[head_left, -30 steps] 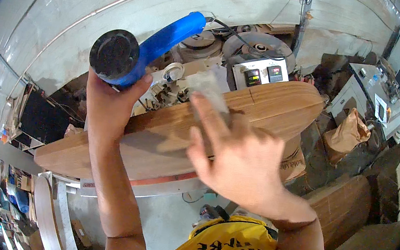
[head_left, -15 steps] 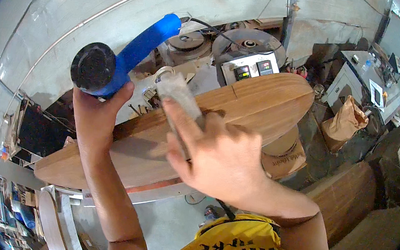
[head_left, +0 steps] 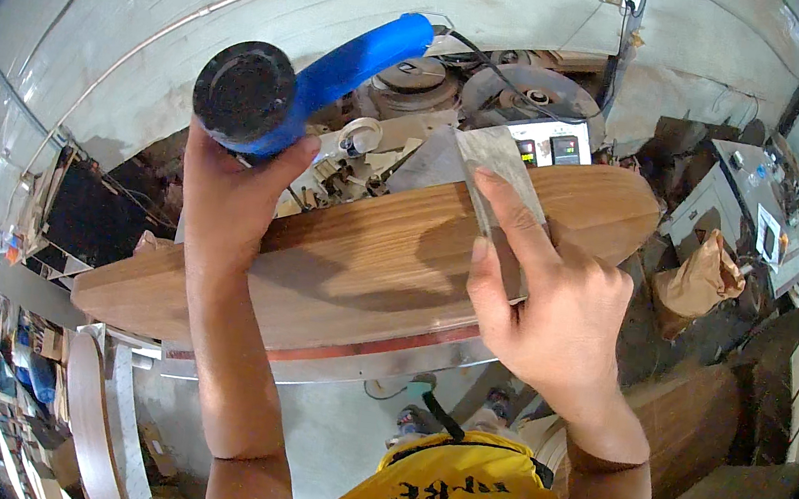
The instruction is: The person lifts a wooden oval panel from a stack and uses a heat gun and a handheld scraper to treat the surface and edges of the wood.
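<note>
The right hand (head_left: 564, 302) holds a flat grey block (head_left: 497, 156), index finger laid along its face and thumb at its left edge; whether the underside touches wood is hidden. Should that one finger bear harder than the rest, the block could tilt and its edge score the surface; with its far end reaching past the board's edge in this view, it might also tip and round that edge off. The left hand (head_left: 231, 187) is wrapped around a blue tubular tool (head_left: 364, 58) with a round black end, and a loosening grip could let it drop and dent the wood. The long wooden board (head_left: 346, 273) lies crosswise before the person, beneath the right hand and left forearm: reddish strip (head_left: 376, 347) below its near side, paler near face, browner, lengthwise-grained far part, tapering ends. Beyond stands a white box (head_left: 565, 130) with lit displays.
</note>
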{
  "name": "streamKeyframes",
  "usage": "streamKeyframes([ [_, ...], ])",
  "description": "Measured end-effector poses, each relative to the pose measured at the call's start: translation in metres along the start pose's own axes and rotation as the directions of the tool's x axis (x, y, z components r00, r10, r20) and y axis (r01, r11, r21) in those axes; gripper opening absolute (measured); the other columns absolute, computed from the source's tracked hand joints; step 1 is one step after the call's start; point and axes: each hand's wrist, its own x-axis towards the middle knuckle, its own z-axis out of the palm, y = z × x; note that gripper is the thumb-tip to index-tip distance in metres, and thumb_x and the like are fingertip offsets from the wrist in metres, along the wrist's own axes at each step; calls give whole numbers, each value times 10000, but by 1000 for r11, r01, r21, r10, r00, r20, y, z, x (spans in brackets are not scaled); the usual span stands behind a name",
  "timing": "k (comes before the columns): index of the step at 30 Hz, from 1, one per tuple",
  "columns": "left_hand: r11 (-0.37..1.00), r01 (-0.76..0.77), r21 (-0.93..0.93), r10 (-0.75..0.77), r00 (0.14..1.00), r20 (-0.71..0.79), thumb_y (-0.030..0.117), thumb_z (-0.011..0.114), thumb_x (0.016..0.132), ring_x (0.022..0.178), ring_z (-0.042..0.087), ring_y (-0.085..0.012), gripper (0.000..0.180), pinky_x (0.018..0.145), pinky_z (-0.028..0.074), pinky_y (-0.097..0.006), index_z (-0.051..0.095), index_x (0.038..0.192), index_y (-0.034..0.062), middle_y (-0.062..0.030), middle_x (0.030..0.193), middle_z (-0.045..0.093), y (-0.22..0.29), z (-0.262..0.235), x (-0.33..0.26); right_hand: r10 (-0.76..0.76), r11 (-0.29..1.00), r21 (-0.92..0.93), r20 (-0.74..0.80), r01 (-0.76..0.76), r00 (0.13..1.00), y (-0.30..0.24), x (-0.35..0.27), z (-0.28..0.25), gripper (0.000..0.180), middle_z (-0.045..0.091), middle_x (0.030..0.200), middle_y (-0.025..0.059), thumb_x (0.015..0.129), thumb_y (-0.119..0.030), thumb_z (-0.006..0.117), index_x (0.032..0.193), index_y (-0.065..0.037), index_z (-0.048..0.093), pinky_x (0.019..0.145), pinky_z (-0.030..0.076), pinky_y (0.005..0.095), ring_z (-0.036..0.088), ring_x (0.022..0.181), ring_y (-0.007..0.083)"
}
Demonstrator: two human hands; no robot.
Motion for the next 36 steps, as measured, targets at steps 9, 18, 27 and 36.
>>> streamKeyframes([
  [9,984,-137,-115,136,991,-18,-41,869,756,1095,657,-174,620,978,537,-350,565,1291,39,-71,1187,696,6,12,-3,49,995,-87,93,-41,995,-40,20,-3,407,691,646,181,942,-284,627,1313,-123,682,529,576,470,694,540,381],
  [18,986,-89,-141,84,996,-40,-33,879,751,1134,642,-179,679,1012,515,-352,547,1339,39,-70,1239,681,-1,10,3,4,998,-59,153,5,988,-59,33,11,404,663,576,157,958,-290,607,1300,-84,665,492,580,466,707,517,323],
  [27,991,-120,-66,118,993,-23,-8,897,741,1110,649,-185,666,1002,528,-354,579,1324,39,-70,1219,691,-1,14,8,-12,1000,-23,69,13,998,-50,17,15,440,675,693,171,948,-311,635,1345,-124,655,489,564,456,686,527,335],
  [36,1000,-3,-22,4,999,44,22,899,761,1044,677,-178,624,922,557,-333,604,1311,-1,-88,1162,707,2,0,14,-129,983,122,-44,134,991,-76,17,44,493,610,690,121,907,-312,668,1284,5,644,410,510,383,662,542,251],
])
